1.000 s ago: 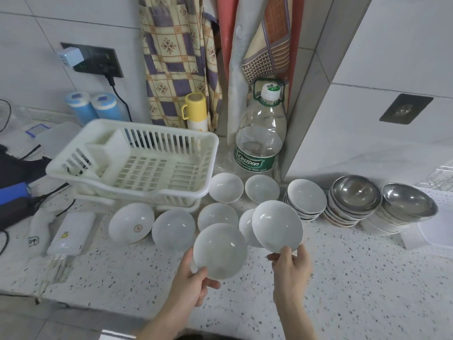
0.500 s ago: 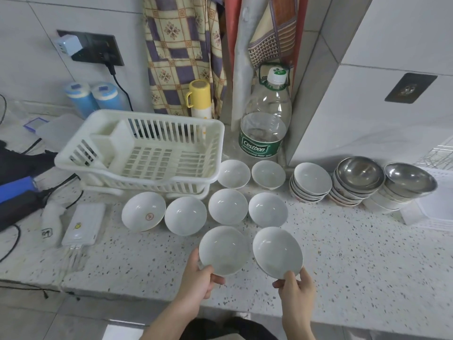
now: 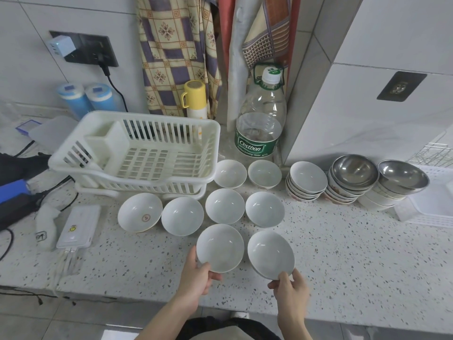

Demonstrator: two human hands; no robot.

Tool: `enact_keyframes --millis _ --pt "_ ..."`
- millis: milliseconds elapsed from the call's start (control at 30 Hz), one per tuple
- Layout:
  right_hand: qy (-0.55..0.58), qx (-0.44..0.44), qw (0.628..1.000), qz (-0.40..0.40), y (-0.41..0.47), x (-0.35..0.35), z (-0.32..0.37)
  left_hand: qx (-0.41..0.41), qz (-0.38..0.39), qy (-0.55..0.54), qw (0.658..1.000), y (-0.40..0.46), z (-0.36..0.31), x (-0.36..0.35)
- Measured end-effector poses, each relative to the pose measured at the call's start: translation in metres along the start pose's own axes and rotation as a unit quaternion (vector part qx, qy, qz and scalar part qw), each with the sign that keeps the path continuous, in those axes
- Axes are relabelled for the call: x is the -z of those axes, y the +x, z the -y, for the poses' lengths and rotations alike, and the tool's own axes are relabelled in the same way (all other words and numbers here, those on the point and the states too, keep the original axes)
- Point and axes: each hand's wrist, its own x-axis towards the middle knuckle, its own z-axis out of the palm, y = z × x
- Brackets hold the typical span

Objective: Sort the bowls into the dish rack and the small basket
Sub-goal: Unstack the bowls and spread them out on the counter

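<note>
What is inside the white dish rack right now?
The dish rack holds no bowls: only its slatted floor and a built-in white divider compartment show. The inside of that compartment and the near wall's foot are hidden from view.

The left hand (image 3: 196,278) grips the near rim of one white bowl (image 3: 220,247), and the right hand (image 3: 290,290) pinches the near rim of another white bowl (image 3: 270,253), side by side low over the speckled counter (image 3: 355,261). Six more white bowls sit beyond them in two rows, just in front of and beside an empty white dish rack (image 3: 137,153). To the right stand a stack of white bowls (image 3: 307,181) and two stacks topped with steel bowls (image 3: 354,171). A Cestbon water bottle (image 3: 261,119) stands behind.
</note>
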Motion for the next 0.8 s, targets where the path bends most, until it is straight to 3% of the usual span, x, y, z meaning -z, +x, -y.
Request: enact_keyframes --millis 800 --pt "0.005 -0.022 0.999 0.033 0.006 0.005 -0.004 -0.001 -0.024 -0.018 1.0 0.001 -0.006 -0.011"
